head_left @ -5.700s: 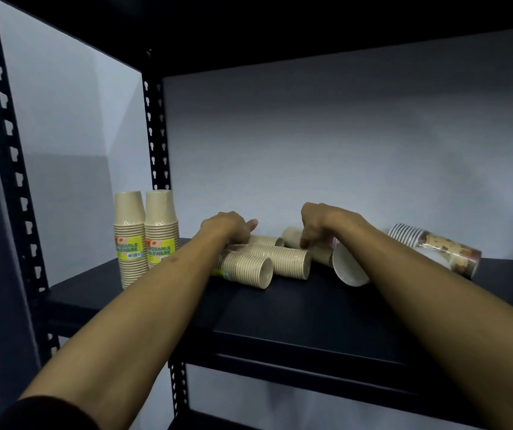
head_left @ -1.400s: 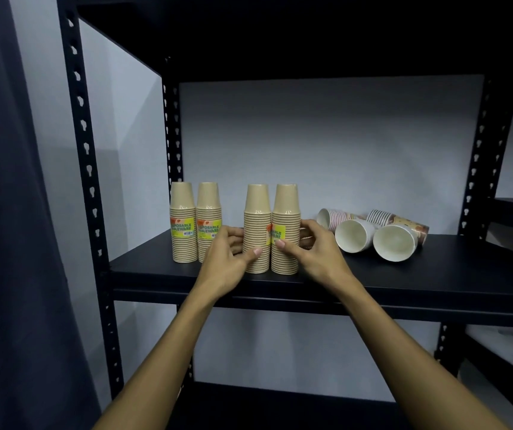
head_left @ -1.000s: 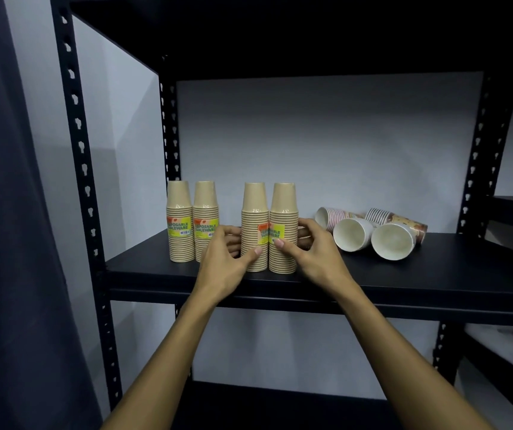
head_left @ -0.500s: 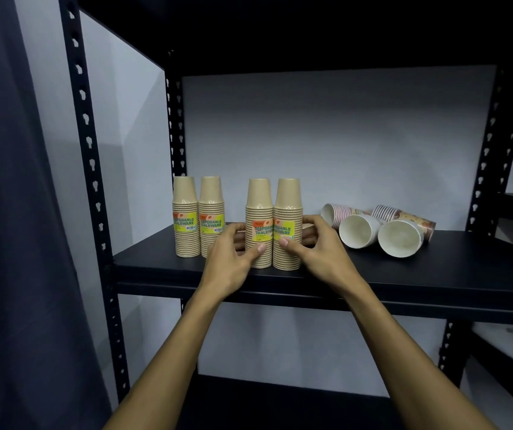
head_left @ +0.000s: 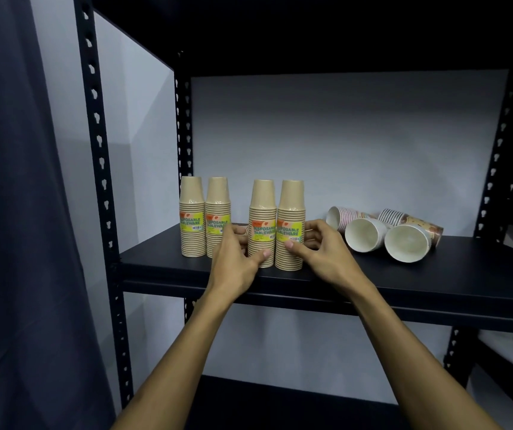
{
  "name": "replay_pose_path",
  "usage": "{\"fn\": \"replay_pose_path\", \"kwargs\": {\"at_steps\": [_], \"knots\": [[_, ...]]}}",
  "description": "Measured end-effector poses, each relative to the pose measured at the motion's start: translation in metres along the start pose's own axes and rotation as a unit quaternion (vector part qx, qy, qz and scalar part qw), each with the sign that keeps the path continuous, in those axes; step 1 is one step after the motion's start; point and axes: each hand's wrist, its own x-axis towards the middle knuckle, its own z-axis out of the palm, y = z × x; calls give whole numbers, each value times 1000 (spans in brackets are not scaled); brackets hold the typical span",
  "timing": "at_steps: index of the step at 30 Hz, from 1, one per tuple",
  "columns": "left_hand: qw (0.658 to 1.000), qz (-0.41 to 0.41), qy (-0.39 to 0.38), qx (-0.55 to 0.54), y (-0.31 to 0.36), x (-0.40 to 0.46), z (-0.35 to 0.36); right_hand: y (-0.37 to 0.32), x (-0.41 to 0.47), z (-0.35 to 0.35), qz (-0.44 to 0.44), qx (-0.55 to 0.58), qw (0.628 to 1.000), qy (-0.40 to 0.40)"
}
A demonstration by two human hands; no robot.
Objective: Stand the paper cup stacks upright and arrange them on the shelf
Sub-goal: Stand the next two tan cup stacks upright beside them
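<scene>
Nearest, two upright stacks (head_left: 275, 225) near the shelf (head_left: 373, 274) front are gripped: the left hand (head_left: 233, 259) is curled round one, the right hand (head_left: 320, 252) round the other, thumbs pressed in front. Two upright stacks (head_left: 204, 217) are seen leftward. Farther right, the toppled stacks (head_left: 385, 231) are lying with mouths frontward, nearer the right hand.

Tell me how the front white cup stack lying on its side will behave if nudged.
The white stack lies on its side on the shelf, so it would probably roll, curving because the cups taper. It touches the next lying stack, which may shift too. Being paper, it likely feels light, and its open rim could dent under a hard squeeze.
</scene>
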Motion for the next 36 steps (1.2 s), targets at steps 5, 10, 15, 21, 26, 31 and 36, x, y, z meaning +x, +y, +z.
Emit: {"fn": "replay_pose_path", "kwargs": {"at_steps": [5,10,15,21,26,31,36], "knots": [[1000,3,-8,-2,-2,1,1,0,6,0,5,1,1000,-22],[1000,9,0,13,0,-1,-2,2,8,1,1,-17,999,-31],[999,11,2,32,1,-2,-4,2,6,3,-2,-23,1000,-7],[999,12,7,45,-1,-2,-4,3,10,8,4,-34,999,4],[998,20,17,60,-4,0,-3,3,13,10,-6,-31,999,-5],[997,25,26,66,-5,2,-2,2,12,10,-17,-39,999,-2],[996,39,38,74,-10,4,0,2,11,8,-22,-43,999,-7]]}}
